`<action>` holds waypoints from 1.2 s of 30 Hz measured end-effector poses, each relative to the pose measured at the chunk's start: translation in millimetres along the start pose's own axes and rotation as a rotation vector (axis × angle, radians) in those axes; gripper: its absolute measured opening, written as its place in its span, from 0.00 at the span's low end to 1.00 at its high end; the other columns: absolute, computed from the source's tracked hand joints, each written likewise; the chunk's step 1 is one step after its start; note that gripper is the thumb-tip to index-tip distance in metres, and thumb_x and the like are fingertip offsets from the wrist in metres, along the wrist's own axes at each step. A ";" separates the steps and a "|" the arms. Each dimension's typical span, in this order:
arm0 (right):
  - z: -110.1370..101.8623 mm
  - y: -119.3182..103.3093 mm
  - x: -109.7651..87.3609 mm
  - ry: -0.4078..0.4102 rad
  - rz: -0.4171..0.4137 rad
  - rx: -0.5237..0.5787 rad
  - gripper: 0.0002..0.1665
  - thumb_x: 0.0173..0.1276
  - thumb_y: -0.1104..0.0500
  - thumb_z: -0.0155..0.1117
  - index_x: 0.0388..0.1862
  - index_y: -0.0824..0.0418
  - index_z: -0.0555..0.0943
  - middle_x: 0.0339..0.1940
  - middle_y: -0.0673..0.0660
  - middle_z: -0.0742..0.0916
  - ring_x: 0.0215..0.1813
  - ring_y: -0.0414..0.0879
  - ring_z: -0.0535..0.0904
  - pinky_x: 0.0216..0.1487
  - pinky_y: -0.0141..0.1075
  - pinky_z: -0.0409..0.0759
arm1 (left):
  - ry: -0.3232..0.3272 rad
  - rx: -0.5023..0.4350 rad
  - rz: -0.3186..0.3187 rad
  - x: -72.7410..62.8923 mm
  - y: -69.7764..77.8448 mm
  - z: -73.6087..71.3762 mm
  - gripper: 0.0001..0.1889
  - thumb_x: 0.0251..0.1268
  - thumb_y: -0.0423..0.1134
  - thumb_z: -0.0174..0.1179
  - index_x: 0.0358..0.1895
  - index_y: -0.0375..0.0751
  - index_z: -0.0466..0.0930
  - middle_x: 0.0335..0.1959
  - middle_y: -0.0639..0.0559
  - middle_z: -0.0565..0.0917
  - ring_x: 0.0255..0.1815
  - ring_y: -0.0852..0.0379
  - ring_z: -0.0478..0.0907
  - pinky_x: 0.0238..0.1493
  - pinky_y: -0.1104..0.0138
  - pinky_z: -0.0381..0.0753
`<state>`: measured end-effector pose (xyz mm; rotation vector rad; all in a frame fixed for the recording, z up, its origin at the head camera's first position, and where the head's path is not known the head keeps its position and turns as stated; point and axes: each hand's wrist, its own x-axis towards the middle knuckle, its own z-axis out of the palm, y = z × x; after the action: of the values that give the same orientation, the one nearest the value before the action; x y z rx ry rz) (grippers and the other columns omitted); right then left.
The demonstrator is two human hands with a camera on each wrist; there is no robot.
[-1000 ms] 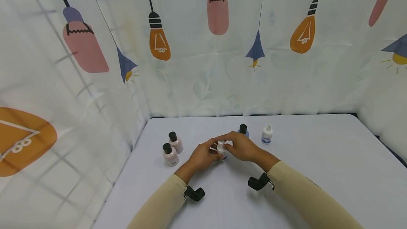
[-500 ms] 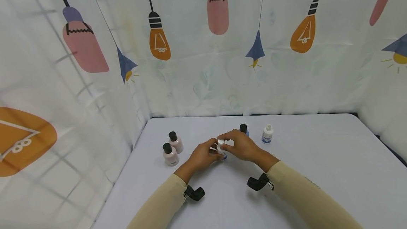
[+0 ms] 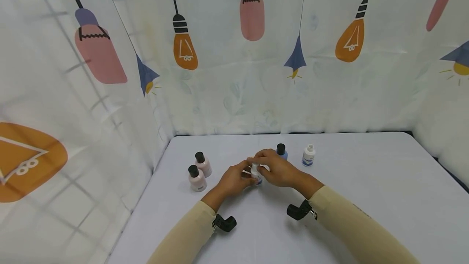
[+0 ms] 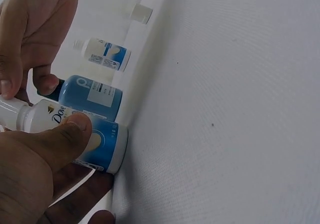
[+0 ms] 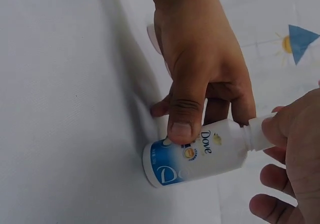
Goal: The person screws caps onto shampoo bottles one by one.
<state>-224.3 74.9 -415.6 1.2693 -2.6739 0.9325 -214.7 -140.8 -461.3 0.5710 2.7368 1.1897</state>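
Observation:
A small white Dove bottle (image 5: 195, 154) with a blue-and-white label stands upright at the middle of the table. My left hand (image 3: 234, 180) grips its body from the left, thumb across the label. From the right, my right hand (image 3: 280, 168) pinches the white cap (image 5: 259, 134) at the bottle's neck between thumb and fingers. Just behind the hands is a blue bottle (image 4: 92, 96) with a black cap, partly hidden in the head view by my right hand.
A second white bottle (image 3: 308, 156), its neck uncapped, stands at the back right. A loose white cap (image 4: 142, 13) lies beyond it in the left wrist view. Two pale pink bottles, one nearer (image 3: 197, 179) and one farther (image 3: 203, 164), have black caps. A white cloth covers the table (image 3: 366, 182).
My right fingers shift around the cap: half a second ago its top showed, now they cover it again. The left hand and the bottle stay in place.

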 end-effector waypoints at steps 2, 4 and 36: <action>0.6 -0.3 -1.1 0.008 0.015 -0.008 0.24 0.77 0.65 0.61 0.70 0.55 0.79 0.58 0.54 0.81 0.59 0.50 0.75 0.50 0.42 0.79 | 0.002 -0.001 0.001 0.2 -0.8 0.5 0.32 0.66 0.42 0.72 0.70 0.43 0.71 0.55 0.49 0.84 0.54 0.52 0.85 0.57 0.55 0.81; 0.6 -0.7 -1.2 0.015 0.030 -0.018 0.23 0.78 0.63 0.62 0.69 0.54 0.80 0.57 0.52 0.83 0.59 0.49 0.76 0.52 0.43 0.79 | 0.006 -0.006 0.006 0.1 -1.2 0.7 0.31 0.66 0.42 0.72 0.69 0.43 0.72 0.55 0.49 0.84 0.54 0.52 0.85 0.57 0.55 0.81; 5.6 1.5 2.3 0.121 0.231 0.077 0.16 0.71 0.48 0.71 0.54 0.52 0.86 0.47 0.46 0.86 0.52 0.49 0.80 0.49 0.43 0.79 | 0.004 -0.020 0.013 -0.5 -0.1 0.9 0.23 0.66 0.41 0.72 0.62 0.53 0.77 0.54 0.52 0.85 0.53 0.55 0.85 0.56 0.58 0.81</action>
<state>-225.7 71.0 -420.2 0.8949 -2.7528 1.1086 -214.0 -140.5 -462.0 0.5855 2.7249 1.2210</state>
